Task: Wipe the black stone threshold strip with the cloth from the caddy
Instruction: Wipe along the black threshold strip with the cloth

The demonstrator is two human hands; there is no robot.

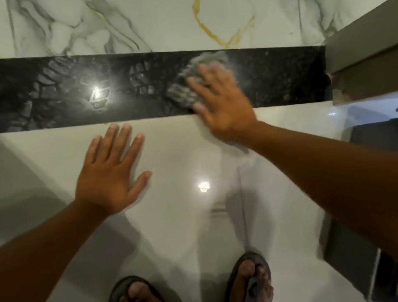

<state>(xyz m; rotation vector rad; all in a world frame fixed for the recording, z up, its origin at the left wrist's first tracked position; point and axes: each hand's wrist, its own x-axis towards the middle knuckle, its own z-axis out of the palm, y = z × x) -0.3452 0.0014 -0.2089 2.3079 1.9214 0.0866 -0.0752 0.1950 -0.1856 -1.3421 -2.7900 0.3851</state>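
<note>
the black stone threshold strip point(44, 97) runs straight across the floor from the left edge to a grey door frame point(367, 47) at its right end. everything here is placed against that strip. on its far side lies white marble tile point(162, 16) with grey and yellow veins; on its near side lies plain pale floor tile point(181, 212), glossy, with a small light reflected in it.

the cloth point(187, 82), greyish and blurred, lies on the strip toward its right part, reaching almost from the strip's far edge to its near edge. the right hand point(223, 105) presses flat on the cloth, fingers spread and pointing toward the far side of the strip, the heel of the palm hanging over the strip's near edge onto the pale tile. its grip is a flat open-palm press on the cloth rather than a closed pinch. the hand is blurred.

the left hand point(111, 173) rests on the pale tile just on the near side of the strip, about at its middle, fingertips close to the strip's edge but not on it. its grip is wide, fingers splayed, holding nothing.

the strip's left and middle parts show pale shoe-sole prints and a bright reflected lamp glare. well to the near side of the strip, two feet in dark sandals point(251, 288) stand on the pale tile.
</note>
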